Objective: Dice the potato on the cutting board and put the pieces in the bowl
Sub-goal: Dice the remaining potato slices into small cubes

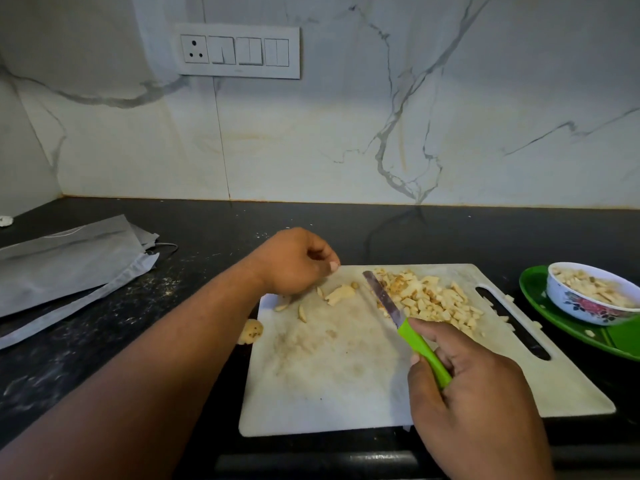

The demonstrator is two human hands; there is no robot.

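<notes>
Right hand (474,393) is gripping green knife (408,323) w/ blade lying flat against diced potato pile (429,296) on cutting board (346,375), prob. herding it toward bowl (588,299), already part-filled. Left hand (298,261) is hovering loosely curled, holding nothing, over uncut slices (341,293), prob. about to gather them.
</notes>
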